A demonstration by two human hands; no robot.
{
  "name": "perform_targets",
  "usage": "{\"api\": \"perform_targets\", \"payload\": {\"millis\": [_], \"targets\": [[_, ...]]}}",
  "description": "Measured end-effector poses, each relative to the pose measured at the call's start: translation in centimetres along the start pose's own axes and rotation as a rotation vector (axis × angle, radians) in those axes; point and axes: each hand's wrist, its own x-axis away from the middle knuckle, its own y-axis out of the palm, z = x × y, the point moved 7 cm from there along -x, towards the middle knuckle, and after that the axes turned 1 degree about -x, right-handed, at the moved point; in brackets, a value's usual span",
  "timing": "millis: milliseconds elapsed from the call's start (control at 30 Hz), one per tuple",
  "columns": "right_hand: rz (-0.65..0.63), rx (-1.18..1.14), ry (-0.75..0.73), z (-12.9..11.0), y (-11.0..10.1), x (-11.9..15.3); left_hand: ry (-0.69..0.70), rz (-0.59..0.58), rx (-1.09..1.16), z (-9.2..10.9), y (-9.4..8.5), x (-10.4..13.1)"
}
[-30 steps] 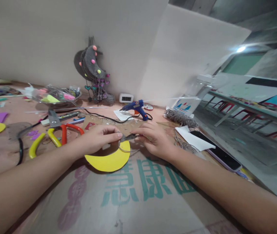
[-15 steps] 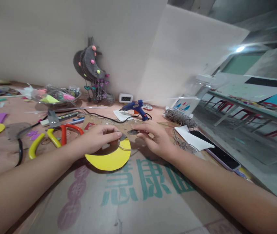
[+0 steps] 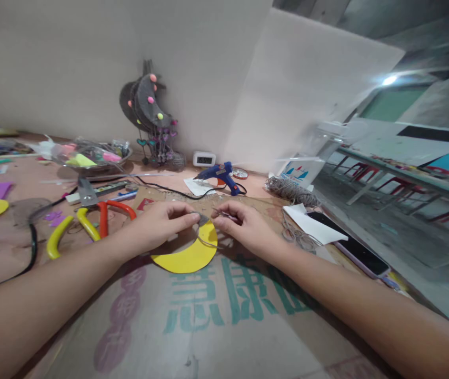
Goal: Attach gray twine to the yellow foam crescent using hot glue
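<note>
A yellow crescent-moon cutout (image 3: 192,258) is held by its upper tip in my left hand (image 3: 177,218), thumb and fingers pinched on it. Grey yarn (image 3: 207,243) is wound round that tip and hangs in a loop across the yellow face towards the right. Close beside the tip, my right hand (image 3: 238,221) is closed in a pinch on a strand of the grey yarn. The strand's end is partly hidden by the fingers. Under both hands lies a printed cardboard sheet (image 3: 145,337).
Yellow-handled pliers (image 3: 60,237) and red-handled pliers (image 3: 103,218) lie left. Behind are a blue glue gun (image 3: 220,173), a small clock (image 3: 204,158) and grey hanging crescents (image 3: 149,102). To the right are a yarn skein (image 3: 291,192) and a phone (image 3: 350,247).
The crescent has shifted slightly right and turned in my left hand. My right hand has moved a little left, closer to the tip, and the yarn loop now hangs lower.
</note>
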Motion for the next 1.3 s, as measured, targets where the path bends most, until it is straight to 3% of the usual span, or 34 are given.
{"api": "perform_targets", "payload": {"millis": [67, 167, 367, 633, 733, 867, 1033, 1167, 1300], "targets": [[-0.074, -0.057, 0.133, 0.5, 1.0, 0.1, 0.005, 0.026, -0.009, 0.2, -0.1, 0.1], [-0.157, -0.063, 0.180, 0.6, 2.0, 0.4, 0.026, 0.071, -0.046, 0.5, -0.3, 0.1], [-0.179, -0.008, 0.112, 0.6, 2.6, 0.4, 0.068, 0.083, -0.094, 0.6, -0.3, 0.1], [-0.219, 0.150, -0.018, 0.4, 2.3, 0.4, -0.017, 0.063, -0.057, -0.1, -0.1, 0.0], [-0.128, 0.184, -0.045, 0.5, 1.4, 0.2, -0.051, 0.054, -0.003, -0.5, 0.0, -0.1], [0.126, 0.051, -0.107, 0.2, -0.7, -0.4, -0.060, 0.045, 0.042, -0.6, 0.1, 0.0], [0.274, -0.108, 0.009, 1.9, -2.3, -0.8, -0.056, 0.047, 0.039, -0.5, 0.1, 0.0], [0.428, -0.237, 0.017, 3.4, -3.9, -1.0, -0.049, 0.046, 0.015, -0.4, 0.1, 0.1], [0.421, -0.320, 0.018, 3.2, -3.9, -1.2, -0.025, 0.048, -0.029, -0.3, -0.1, 0.0]]}}
